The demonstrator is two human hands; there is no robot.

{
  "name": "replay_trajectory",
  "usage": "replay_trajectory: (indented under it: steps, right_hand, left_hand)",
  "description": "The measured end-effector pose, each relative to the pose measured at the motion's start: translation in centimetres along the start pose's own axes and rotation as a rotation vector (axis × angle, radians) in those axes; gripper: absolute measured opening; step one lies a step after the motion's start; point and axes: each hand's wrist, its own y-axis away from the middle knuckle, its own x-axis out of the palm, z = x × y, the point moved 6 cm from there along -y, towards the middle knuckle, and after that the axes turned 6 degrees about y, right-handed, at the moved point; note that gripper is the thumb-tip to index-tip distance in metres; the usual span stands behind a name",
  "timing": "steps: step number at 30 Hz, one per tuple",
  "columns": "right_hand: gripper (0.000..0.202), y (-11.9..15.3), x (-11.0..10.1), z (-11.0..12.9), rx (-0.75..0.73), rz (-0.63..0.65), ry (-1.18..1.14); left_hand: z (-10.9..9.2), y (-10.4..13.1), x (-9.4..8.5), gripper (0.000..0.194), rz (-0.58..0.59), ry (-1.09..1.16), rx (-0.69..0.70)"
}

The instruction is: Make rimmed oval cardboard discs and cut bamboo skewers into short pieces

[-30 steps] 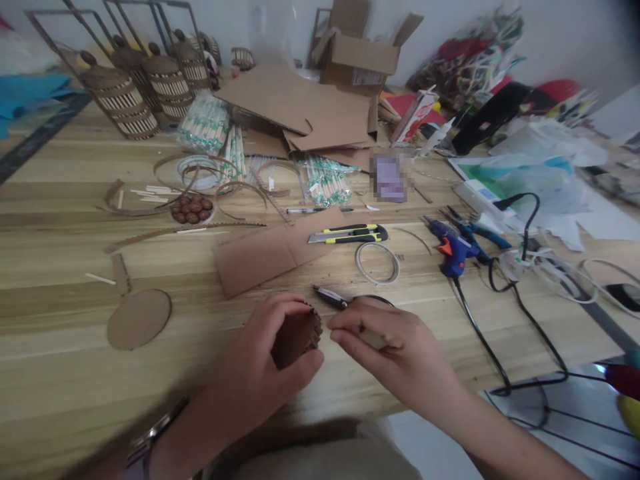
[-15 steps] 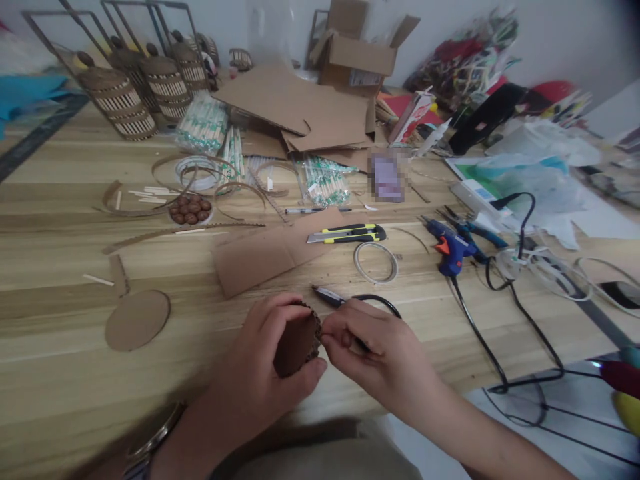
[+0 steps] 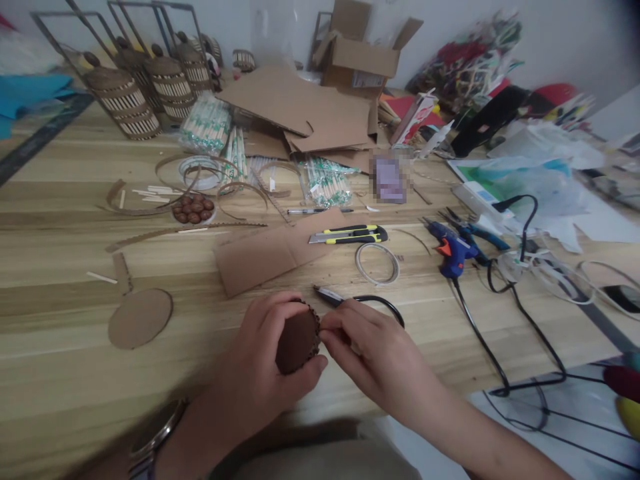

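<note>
My left hand (image 3: 270,357) is wrapped round a small round cardboard cup (image 3: 296,341) with a ridged rim, its hollow side turned to the right. At that rim, the thumb and forefinger of my right hand (image 3: 367,340) pinch the corrugated edge; anything smaller between the fingertips is hidden. Just behind the right hand lie black-handled scissors (image 3: 330,296), partly covered by it. A flat cardboard disc (image 3: 141,318) rests on the table to the left. Beyond the hands is a folded cardboard piece (image 3: 255,263) with a yellow-and-black utility knife (image 3: 350,235) on it.
A roll of tape (image 3: 377,264) lies near the knife. To the right are a blue glue gun (image 3: 453,250) with a black cord and blue-handled pliers (image 3: 483,237). Brown balls (image 3: 194,209), cardboard strips (image 3: 240,225) and bagged sticks (image 3: 327,183) lie farther back. Barrel-shaped lanterns (image 3: 120,100) stand at back left.
The right hand's fingers have shifted slightly at the cup's rim, with its lower fingers less curled. The whole view has moved a little; the left hand keeps its hold.
</note>
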Motion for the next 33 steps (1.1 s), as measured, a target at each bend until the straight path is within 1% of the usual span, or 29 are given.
replay_trajectory:
  steps: [3, 6, 8, 11, 14, 16, 17, 19, 21, 22, 24, 26, 28, 31, 33]
  right_hand:
    - [0.016, 0.0, 0.0, -0.5, 0.025, -0.042, -0.097]
    - [0.017, 0.0, 0.0, -1.6, 0.16, -0.076, -0.171]
    - [0.021, 0.1, 0.1, -2.3, 0.233, -0.072, -0.179]
    - [0.024, 0.4, 0.0, -3.0, 0.265, -0.046, -0.169]
    - [0.016, 1.2, -0.4, -4.5, 0.307, -0.008, -0.041]
    - [0.007, 2.1, -0.6, -5.7, 0.33, 0.052, 0.09]
    - [0.007, 2.6, -0.5, -6.3, 0.336, 0.084, 0.15]
    - [0.018, 3.5, -0.4, -7.3, 0.338, 0.134, 0.236]
    - [0.025, 4.2, -0.2, -7.7, 0.329, 0.163, 0.28]
    - [0.025, 4.3, -0.2, -7.7, 0.32, 0.166, 0.293]
    - [0.017, 4.0, -0.4, -7.4, 0.288, 0.142, 0.306]
    - [0.01, 2.9, -0.7, -6.7, 0.242, 0.106, 0.303]
    - [0.013, 1.1, -0.6, -6.0, 0.193, 0.101, 0.286]
    - [0.013, -2.1, 0.2, -5.8, 0.146, 0.162, 0.269]
    - [0.01, -3.9, 1.0, -5.9, 0.128, 0.239, 0.254]
  left_hand:
    - [0.2, 0.1, 0.0, 0.044, -0.003, 0.0, -0.006]
    - [0.0, 0.1, -0.1, 0.047, -0.02, -0.036, 0.032]
    - [-0.2, 0.1, -0.2, 0.047, -0.03, -0.066, 0.07]
    - [-0.4, 0.0, -0.1, 0.043, -0.038, -0.137, 0.119]
    - [0.2, 0.0, 0.1, 0.037, -0.049, -0.257, 0.122]
    - [0.9, 0.0, 0.6, 0.036, -0.028, -0.344, 0.091]
    - [1.3, 0.0, 0.8, 0.037, -0.008, -0.386, 0.068]
    - [2.0, 0.0, 1.3, 0.039, 0.032, -0.456, 0.022]
    - [2.3, -0.1, 1.5, 0.041, 0.049, -0.496, -0.014]
    - [2.3, -0.2, 1.4, 0.041, 0.047, -0.503, -0.021]
    - [2.0, -0.3, 1.2, 0.037, 0.034, -0.504, 0.0]
    - [1.0, -0.5, 1.2, 0.026, 0.049, -0.488, 0.09]
    - [-0.3, -0.4, 1.8, 0.019, 0.137, -0.467, 0.246]
    - [-2.3, 0.7, 3.5, 0.019, 0.297, -0.452, 0.495]
    - [-3.0, 1.4, 4.4, 0.023, 0.345, -0.479, 0.579]
